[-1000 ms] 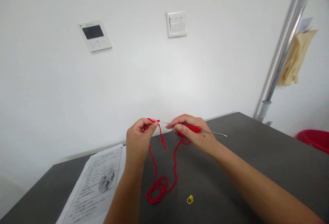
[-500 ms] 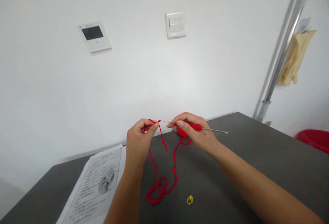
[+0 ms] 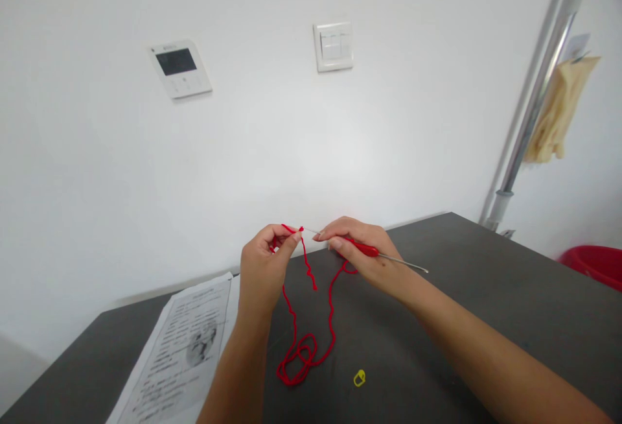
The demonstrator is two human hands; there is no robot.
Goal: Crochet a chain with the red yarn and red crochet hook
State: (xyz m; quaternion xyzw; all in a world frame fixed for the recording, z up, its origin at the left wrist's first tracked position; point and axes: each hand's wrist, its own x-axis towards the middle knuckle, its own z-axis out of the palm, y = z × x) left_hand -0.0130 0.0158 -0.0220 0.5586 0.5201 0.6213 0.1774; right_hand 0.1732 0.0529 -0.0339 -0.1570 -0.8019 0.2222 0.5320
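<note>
Between thumb and fingers, my left hand (image 3: pixel 265 265) pinches red yarn (image 3: pixel 332 310) close to a small loop. A short yarn tail hangs from that loop. My right hand (image 3: pixel 364 252) grips a crochet hook (image 3: pixel 365 249) by its red handle, pen-style. One metal end points left to the loop at my left fingertips; the other sticks out behind the hand to the right. From my left hand the yarn runs down to loose coils on the dark table and back up behind my right hand. A yellow stitch marker (image 3: pixel 359 378) lies near the front.
A printed sheet (image 3: pixel 189 346) lies on the dark table (image 3: pixel 486 294), left of my left forearm. Behind the table rises a white wall with a switch (image 3: pixel 333 47) and a panel (image 3: pixel 181 69). A metal pole (image 3: pixel 539 100), hanging yellow gloves (image 3: pixel 558 113) and a red basin (image 3: pixel 593 265) are at right.
My right hand has turned slightly and shifted a little left and down, and the hook's rear end has dipped. My left hand stays almost still, pinching the yarn.
</note>
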